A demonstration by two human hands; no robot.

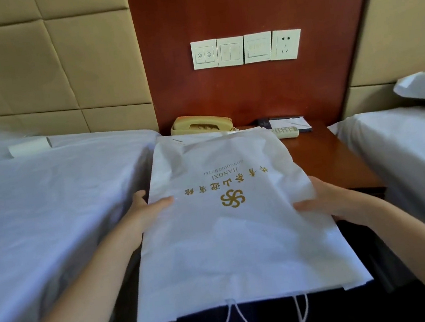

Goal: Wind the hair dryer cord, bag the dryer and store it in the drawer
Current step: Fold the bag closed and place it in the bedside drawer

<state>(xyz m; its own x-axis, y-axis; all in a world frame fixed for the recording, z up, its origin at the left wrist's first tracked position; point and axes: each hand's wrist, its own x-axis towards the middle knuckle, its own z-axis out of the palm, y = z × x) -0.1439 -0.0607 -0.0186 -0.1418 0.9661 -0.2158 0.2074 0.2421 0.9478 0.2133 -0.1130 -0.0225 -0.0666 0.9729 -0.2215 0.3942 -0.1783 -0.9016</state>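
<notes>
The left hand [150,210] pinches the left edge of the white fabric drawstring bag with a gold logo [238,239]. Its thumb [162,202] lies flat on top of the cloth, and the other fingers go under the bag, so I cannot tell how they lie. The right hand [328,199] holds the right edge in the same way: the thumb [307,204] presses on top, and the fingers are partly hidden below the cloth. Both hands are closed on the bag, 1 on each side.

The bag fills the centre of the frame. Its far end rests over the reddish wooden nightstand [328,161], and its mouth points to the lower edge of the frame. From the mouth hang 2 white cord loops [236,321]. What is inside the bag cannot be seen.

Behind the bag, on the nightstand, stand 1 beige telephone [201,125] and 1 white remote control [285,132]. In the upper centre, 4 white wall plates [245,49] sit in 1 row; the rightmost is a socket [286,44]. There are 2 beds with white sheets, 1 at the left [47,197] and 1 at the right [408,147].
</notes>
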